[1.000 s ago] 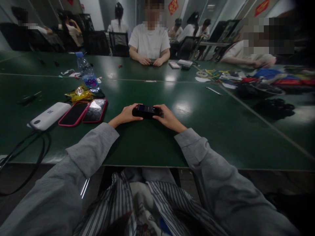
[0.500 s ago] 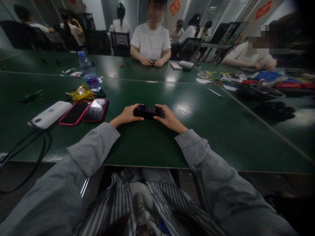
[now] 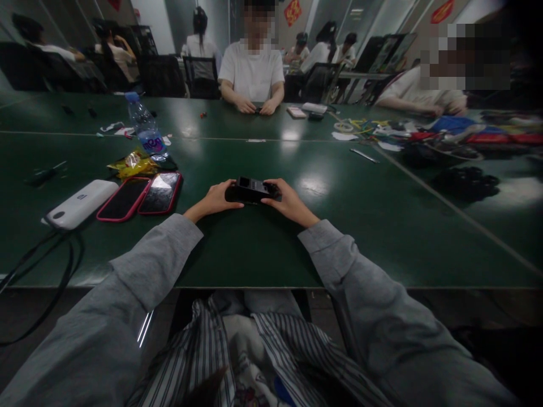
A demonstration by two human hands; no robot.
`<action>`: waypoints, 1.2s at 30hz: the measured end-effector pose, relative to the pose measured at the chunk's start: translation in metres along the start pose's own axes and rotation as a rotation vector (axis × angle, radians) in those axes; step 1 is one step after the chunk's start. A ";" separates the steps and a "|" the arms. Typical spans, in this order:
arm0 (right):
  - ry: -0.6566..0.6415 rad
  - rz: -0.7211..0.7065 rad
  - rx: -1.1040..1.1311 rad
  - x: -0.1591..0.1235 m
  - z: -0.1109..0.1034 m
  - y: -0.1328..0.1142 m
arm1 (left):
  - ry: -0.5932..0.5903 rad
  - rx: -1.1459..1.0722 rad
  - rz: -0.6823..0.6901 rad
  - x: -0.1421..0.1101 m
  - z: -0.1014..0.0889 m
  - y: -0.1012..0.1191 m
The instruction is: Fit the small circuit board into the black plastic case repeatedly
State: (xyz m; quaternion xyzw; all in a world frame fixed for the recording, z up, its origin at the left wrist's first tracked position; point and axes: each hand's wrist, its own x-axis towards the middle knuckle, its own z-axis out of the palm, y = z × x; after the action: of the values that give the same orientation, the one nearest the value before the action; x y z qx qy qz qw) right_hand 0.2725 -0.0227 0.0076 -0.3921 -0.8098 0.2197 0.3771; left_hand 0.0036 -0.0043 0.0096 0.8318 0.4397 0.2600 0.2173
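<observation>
A small black box-shaped device point(image 3: 251, 193) with a little dark screen and a paler grey top face is held between my two hands, just over or on the green table. My left hand point(image 3: 215, 199) grips its left end, thumb along the near side and fingers behind. On the right end my right hand point(image 3: 285, 199) is closed the same way, its thumb at the near edge. The finer markings on the device are too small to read, and its underside is hidden.
Left on the green table point(image 3: 254, 254) lie two pink-edged phones point(image 3: 124, 199) point(image 3: 160, 193), a white power bank point(image 3: 80, 203) with black cable, a yellow packet point(image 3: 133, 164) and a water bottle point(image 3: 146, 127). A person point(image 3: 252, 70) sits opposite. Tangled cables point(image 3: 360, 127) lie at right.
The device has tilted a little in my hands, its top face now showing lighter. Both hands keep their hold. The whole view has shifted slightly.
</observation>
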 end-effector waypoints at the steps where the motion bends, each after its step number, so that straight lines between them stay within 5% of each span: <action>1: -0.006 -0.013 -0.027 0.000 -0.001 -0.002 | -0.002 0.000 0.007 0.000 0.000 0.000; 24: 0.033 -0.032 0.005 0.000 0.002 -0.002 | 0.015 -0.012 -0.038 0.000 0.003 -0.001; 29: 0.241 0.042 0.085 0.009 -0.017 0.009 | -0.026 -0.046 0.021 0.000 0.001 -0.004; 36: 0.671 0.253 -0.341 0.004 -0.072 0.064 | -0.042 -0.073 0.061 -0.002 -0.001 -0.002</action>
State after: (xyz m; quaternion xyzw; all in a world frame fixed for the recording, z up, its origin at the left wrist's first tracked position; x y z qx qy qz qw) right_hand 0.3573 0.0225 0.0121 -0.5959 -0.6115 -0.0136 0.5204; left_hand 0.0005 -0.0044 0.0087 0.8415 0.3998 0.2648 0.2489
